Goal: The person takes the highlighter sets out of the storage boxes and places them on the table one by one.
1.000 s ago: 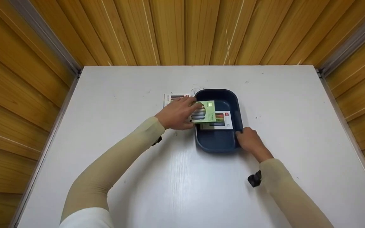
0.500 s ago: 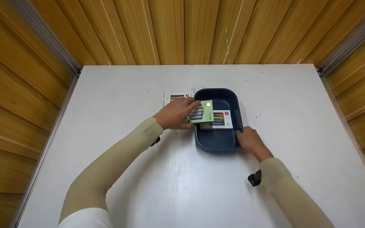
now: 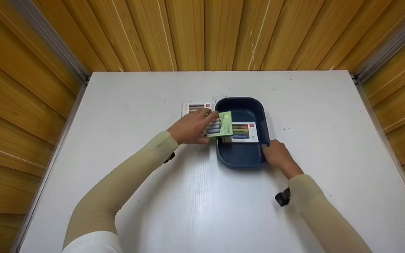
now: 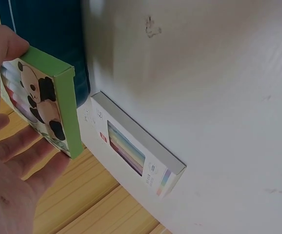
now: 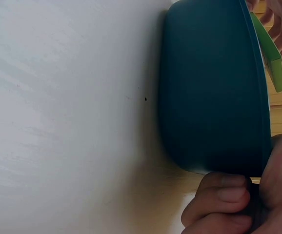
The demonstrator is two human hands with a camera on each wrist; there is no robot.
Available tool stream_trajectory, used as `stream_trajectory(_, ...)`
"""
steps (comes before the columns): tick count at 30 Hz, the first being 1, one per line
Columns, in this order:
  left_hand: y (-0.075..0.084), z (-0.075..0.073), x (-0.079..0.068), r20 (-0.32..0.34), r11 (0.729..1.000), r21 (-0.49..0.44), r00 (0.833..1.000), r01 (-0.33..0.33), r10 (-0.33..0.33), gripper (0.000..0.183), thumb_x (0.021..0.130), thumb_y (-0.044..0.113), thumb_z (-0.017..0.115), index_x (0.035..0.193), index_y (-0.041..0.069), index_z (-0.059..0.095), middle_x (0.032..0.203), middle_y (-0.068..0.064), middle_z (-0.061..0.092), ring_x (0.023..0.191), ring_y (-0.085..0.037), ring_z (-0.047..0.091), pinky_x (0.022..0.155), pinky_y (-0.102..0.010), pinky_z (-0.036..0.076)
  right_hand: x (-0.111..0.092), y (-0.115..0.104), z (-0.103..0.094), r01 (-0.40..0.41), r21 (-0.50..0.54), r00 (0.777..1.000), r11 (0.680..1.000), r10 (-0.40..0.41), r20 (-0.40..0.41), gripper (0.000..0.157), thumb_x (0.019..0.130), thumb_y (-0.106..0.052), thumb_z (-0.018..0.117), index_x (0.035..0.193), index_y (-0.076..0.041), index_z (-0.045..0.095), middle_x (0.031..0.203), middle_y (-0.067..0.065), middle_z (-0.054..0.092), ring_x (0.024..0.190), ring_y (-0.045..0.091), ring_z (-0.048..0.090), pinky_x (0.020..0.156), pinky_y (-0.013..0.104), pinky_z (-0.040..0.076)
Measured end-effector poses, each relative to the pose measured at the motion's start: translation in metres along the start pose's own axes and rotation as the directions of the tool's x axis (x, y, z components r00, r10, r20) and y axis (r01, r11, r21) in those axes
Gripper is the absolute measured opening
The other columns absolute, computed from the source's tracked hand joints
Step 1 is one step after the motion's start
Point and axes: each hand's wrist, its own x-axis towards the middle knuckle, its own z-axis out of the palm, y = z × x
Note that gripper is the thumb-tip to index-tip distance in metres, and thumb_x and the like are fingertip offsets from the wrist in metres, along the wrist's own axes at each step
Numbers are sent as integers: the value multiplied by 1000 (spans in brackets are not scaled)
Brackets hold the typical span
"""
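Pinching the green panda-print box [image 3: 226, 123] over the left rim of the blue tray [image 3: 239, 157] with my left fingers [image 4: 48, 170], I clamp the tray's right wall with my right fingers [image 5: 229, 195], seemingly to steady it.

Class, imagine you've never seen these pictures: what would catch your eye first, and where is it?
Probably the dark blue tray on the white table, its right rim gripped by the right hand. Next, the bright green panda box, held by the left hand over the tray's left rim. A white box showing coloured sticks lies inside the tray.
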Motion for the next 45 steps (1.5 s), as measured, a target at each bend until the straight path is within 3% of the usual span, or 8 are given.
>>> stream_trajectory(6,-3,3,-2,-5,1000,8,1000,5,-5,97,76,45,77,150,15,23,139,-13,42,119,-28,53,103,-43,46,0,-1,1,-14,-6,1000,1000,14,-1,39,100,-24,33,100,7,56,81,12,56,72,23,54,60,29,42)
stream_trajectory(21,-9,12,-11,-16,999,-29,999,28,-28,103,71,45,83,149,15,23,135,-12,40,108,-24,55,96,-40,50,0,0,0,-6,-2,1000,1000,6,-12,36,99,-23,34,95,5,56,79,11,56,69,22,54,58,28,42)
stream_trajectory(38,-17,18,-19,-9,994,-83,997,77,-78,108,72,45,82,153,15,17,144,-12,36,123,-27,50,102,-43,47,1,0,1,-10,-5,1000,1000,10,-6,36,99,-23,33,92,4,56,76,10,54,66,21,53,56,28,41)
stream_trajectory(45,-23,20,-22,-24,991,-102,996,86,-89,105,73,41,82,152,17,18,141,-11,39,118,-26,53,99,-43,49,0,-1,0,-11,-11,1000,1000,11,-15,38,100,-23,34,97,8,56,81,13,56,70,24,55,59,30,42)
